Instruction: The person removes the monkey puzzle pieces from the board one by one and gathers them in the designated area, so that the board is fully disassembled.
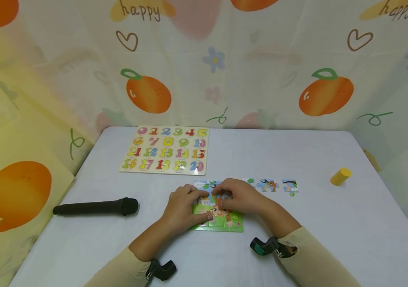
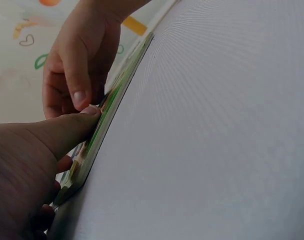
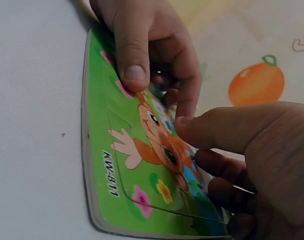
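Both the left hand [image 1: 182, 208] and the right hand [image 1: 244, 196] touch the monkey puzzle [image 1: 221, 225], which lies on the white table [image 1: 297, 159]. The left hand is loosely spread, its thumb resting on the puzzle's left side; the right hand's fingers bend over it, and whether they pinch a piece cannot be told.

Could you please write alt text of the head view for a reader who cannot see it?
A person's left hand and right hand are on a green-edged cartoon jigsaw puzzle on a white-covered table. Loose, bluish puzzle pieces and a yellow cylinder are to its right; a rectangular cream board of colourful numbers lies behind, a black microphone at left.
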A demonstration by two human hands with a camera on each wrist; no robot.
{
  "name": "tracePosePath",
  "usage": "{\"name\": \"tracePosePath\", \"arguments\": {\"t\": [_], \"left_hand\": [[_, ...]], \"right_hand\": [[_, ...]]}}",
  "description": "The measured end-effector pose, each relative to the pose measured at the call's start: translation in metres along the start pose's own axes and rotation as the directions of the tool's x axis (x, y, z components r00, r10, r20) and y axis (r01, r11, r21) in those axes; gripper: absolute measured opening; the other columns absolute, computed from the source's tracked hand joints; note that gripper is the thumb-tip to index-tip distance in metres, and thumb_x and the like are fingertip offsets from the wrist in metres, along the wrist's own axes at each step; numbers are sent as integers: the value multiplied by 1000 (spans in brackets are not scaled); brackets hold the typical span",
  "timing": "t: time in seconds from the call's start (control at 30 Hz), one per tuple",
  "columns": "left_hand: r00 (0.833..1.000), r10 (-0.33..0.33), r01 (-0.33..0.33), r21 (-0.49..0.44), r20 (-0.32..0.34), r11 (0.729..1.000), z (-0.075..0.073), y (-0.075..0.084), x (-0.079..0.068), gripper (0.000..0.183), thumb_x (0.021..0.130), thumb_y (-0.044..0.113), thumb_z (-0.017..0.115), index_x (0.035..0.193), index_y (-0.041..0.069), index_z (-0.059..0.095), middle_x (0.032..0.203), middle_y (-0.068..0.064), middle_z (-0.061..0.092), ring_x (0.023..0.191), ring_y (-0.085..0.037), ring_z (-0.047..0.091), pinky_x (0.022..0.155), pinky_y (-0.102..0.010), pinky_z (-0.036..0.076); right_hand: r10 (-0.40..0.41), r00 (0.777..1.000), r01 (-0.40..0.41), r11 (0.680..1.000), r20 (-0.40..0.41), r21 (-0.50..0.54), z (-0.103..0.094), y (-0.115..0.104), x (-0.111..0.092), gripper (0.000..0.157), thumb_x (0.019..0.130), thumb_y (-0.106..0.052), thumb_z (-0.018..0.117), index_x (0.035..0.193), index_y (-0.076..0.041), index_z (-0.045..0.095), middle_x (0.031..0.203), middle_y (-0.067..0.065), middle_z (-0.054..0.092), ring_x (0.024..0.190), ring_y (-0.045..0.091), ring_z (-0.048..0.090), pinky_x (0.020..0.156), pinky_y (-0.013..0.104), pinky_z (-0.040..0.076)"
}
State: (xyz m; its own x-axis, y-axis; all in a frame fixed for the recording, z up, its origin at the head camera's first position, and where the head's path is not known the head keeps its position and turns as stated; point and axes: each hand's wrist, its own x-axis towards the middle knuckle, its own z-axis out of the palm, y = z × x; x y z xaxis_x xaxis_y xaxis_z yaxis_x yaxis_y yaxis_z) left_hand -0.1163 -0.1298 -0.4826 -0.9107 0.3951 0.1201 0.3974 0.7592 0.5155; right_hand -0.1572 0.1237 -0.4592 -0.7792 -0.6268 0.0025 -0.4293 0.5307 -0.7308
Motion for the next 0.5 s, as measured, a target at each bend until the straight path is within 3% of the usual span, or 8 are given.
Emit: {"name": "tracePosePath", "arguments": {"t": [0.23, 0.5], "left_hand": [[1000, -9, 9, 2, -5, 1000, 0, 0, 0, 66, 77, 56, 94, 132, 24, 76, 111, 4, 57, 99, -16, 50, 85, -39, 37], [1000, 5, -5, 0, -8, 1000, 0, 0, 0, 66, 77, 56, 94, 132, 24, 76, 111, 3, 59, 101, -17, 51, 86, -40, 38]], "right_hand": [[21, 1000, -20, 996, 11, -85, 3, -4, 2, 37, 92, -22, 84, 127, -16, 76, 122, -2, 67, 102, 13, 60, 91, 37, 49], [51, 998, -47, 990, 23, -130, 5, -10, 5, 26, 89, -14, 82, 113, -21, 78, 113, -4, 65, 101, 15, 58, 91, 39, 49]]}}
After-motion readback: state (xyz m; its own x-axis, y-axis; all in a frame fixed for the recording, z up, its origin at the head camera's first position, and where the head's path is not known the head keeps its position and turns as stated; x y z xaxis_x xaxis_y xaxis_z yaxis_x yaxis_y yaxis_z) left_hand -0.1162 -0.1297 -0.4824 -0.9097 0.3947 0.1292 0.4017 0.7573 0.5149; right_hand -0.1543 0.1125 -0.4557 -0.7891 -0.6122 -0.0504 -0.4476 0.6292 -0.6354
